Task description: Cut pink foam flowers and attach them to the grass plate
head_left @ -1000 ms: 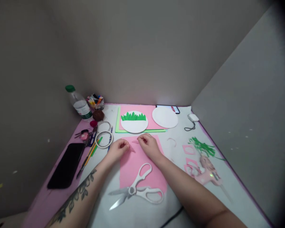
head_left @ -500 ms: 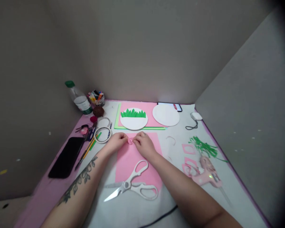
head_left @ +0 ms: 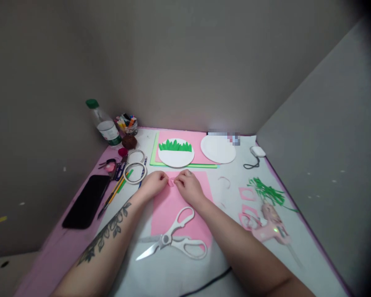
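Between my fingertips is a small pink paper piece (head_left: 171, 182), too small to make out its exact shape. My left hand (head_left: 156, 182) pinches its left side, and my right hand (head_left: 188, 186) pinches its right side. Both hands are above the upper part of a pink sheet (head_left: 182, 198). White-handled scissors (head_left: 170, 240) lie spread open across the sheet's lower part, nearer to me. Just beyond my hands, a white paper disc (head_left: 176, 159) bears a row of green paper grass (head_left: 174, 146).
Another white disc (head_left: 218, 149) lies back right. At right are green paper strips (head_left: 267, 192), pink scraps (head_left: 246, 194) and a pink glue gun (head_left: 272, 232) with its cable in front. Left are tape rolls (head_left: 135, 173), a black phone (head_left: 87, 201), pencils (head_left: 114, 193) and a bottle (head_left: 106, 128).
The view has shifted slightly, so everything sits a little to the right and higher. Both hands keep their pinch on the pink paper piece, with hardly any movement.
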### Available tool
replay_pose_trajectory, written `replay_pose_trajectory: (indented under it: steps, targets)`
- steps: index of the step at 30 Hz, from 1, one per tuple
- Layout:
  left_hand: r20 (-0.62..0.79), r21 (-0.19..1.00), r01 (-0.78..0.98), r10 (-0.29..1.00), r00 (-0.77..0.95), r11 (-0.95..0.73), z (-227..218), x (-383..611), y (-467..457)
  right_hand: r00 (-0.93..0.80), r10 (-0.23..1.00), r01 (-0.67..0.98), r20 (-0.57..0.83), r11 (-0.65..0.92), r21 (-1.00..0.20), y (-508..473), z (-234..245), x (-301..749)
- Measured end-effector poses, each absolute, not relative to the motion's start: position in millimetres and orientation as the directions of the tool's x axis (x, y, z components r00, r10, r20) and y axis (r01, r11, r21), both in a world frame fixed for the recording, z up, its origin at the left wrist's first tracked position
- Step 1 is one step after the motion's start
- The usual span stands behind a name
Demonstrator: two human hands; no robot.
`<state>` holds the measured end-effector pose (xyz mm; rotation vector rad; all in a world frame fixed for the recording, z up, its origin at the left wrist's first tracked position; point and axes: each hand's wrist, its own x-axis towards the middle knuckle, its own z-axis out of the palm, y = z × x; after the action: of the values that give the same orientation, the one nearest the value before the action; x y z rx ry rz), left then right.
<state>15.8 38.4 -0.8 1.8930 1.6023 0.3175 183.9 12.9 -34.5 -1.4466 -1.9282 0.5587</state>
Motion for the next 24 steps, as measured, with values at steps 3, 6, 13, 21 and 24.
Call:
replay_pose_trajectory:
  steps: [3,6,13,21,24]
  targets:
    - [-0.209,0.574,0.816,0.953,0.22,-0.062,0.9,16.8,37.3,-0.176,0.954,0.677,0.244,0.297,-0.673,12.9,-34.5,183.9]
    - [-0.213,0.553,0.831,0.954,0.21,-0.059,2.5,17.8,36.2,-0.176,0.954,0.678,0.241,0.295,-0.674,12.9,-34.2,184.0]
    - [-0.213,0.51,0.859,0.96,0.185,-0.053,5.0,20.4,33.2,-0.178,0.955,0.677,0.239,0.295,-0.674,12.6,-33.9,184.2]
    - [-0.192,0.476,0.876,0.963,0.191,-0.079,3.8,21.9,32.4,-0.182,0.954,0.681,0.237,0.297,-0.67,13.2,-34.4,184.0]
    - [-0.179,0.467,0.88,0.964,0.195,-0.091,3.3,22.3,32.0,-0.182,0.954,0.683,0.237,0.296,-0.668,12.7,-33.5,183.5]
